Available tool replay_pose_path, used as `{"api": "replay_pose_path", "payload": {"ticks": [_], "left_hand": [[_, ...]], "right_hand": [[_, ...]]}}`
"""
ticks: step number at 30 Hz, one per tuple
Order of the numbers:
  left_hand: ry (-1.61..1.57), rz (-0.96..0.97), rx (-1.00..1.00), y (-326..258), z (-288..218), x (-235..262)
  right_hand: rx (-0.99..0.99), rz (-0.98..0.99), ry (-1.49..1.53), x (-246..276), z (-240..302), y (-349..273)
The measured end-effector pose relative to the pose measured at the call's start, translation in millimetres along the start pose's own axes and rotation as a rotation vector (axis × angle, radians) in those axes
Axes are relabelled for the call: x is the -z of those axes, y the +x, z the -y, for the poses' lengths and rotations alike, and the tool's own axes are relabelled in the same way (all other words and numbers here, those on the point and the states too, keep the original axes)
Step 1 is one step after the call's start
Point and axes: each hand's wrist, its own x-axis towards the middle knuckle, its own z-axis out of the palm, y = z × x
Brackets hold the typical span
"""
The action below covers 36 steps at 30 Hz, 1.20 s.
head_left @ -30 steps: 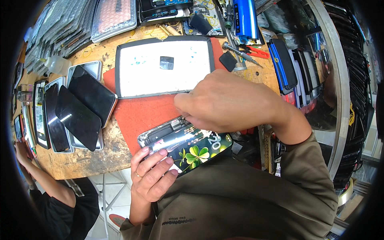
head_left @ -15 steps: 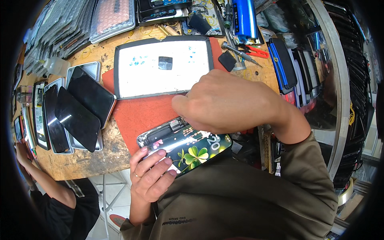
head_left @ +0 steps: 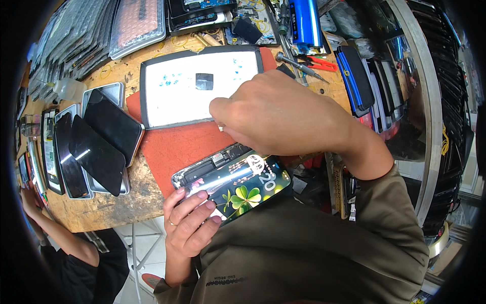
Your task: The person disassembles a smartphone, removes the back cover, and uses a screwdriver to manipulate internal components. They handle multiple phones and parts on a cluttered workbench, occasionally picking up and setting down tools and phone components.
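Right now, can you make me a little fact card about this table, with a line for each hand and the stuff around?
Left hand: holding the left end of a phone
Right hand: in front of the white board's near right corner; can't tell if it pinches anything
Phone screen: lit, with a green clover picture
Phone's far edge: inner parts showing
Under the board: red mat
On the board: dark square
Left side: dark screens
Far right: screwdriver

The left hand (head_left: 185,228) reaches forward, fingers (head_left: 196,219) extended; the right hand (head_left: 268,114) curls downward, fingertips mostly hidden.
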Motion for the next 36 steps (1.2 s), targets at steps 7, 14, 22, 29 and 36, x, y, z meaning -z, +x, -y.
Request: {"api": "replay_pose_path", "payload": {"ticks": [7, 14, 22, 29, 36], "left_hand": [[0.008, -0.003, -0.001, 1.7, 0.4, -0.3], [0.006, -0.008, -0.016, 3.4, 1.2, -0.7], [-0.006, -0.009, -0.039, 2.5, 4.0, -0.5], [0.016, 0.029, -0.055, 1.6, 4.6, 1.9], [0.043, 0.043, -0.069, 3.8, 4.8, 1.8]], "right_hand": [[0.002, 0.149, 0.135, -2.0, 8.2, 2.3], [-0.017, 0.238, 0.154, -5.9, 8.7, 12.4], [-0.026, 0.289, 0.161, 0.2, 9.8, 18.7], [-0.009, 0.318, 0.153, 1.6, 10.5, 23.2], [-0.032, 0.356, 0.152, 2.2, 14.3, 22.6]]}}
